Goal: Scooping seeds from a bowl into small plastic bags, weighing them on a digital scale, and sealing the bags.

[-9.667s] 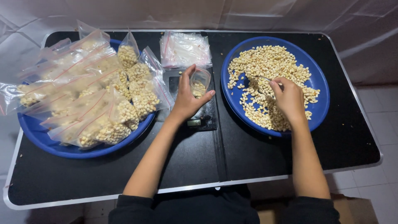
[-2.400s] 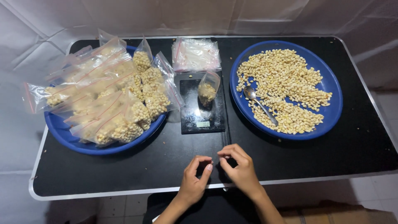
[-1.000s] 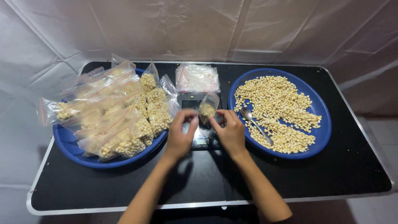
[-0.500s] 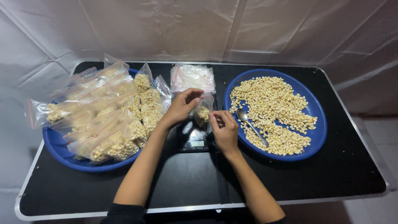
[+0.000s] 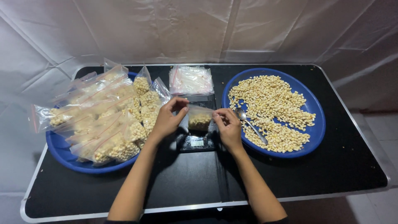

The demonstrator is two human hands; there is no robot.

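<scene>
A small clear plastic bag (image 5: 200, 118) partly filled with pale beans is held over a small black scale (image 5: 196, 142) at the table's middle. My left hand (image 5: 166, 119) pinches the bag's top left corner. My right hand (image 5: 227, 126) pinches its top right edge. Right of my hands, a blue tray (image 5: 318, 124) holds loose beans with a metal spoon (image 5: 250, 123) lying in them. To the left, another blue tray (image 5: 62, 152) is piled with several filled bags (image 5: 108, 118).
A stack of empty clear bags (image 5: 190, 80) lies behind the scale. The black folding table (image 5: 190, 186) has a pale metal rim, and white sheeting hangs behind it and on both sides.
Both hands came from the table's front edge to the bag on the scale. They took hold of its top and now pinch it at both ends.
</scene>
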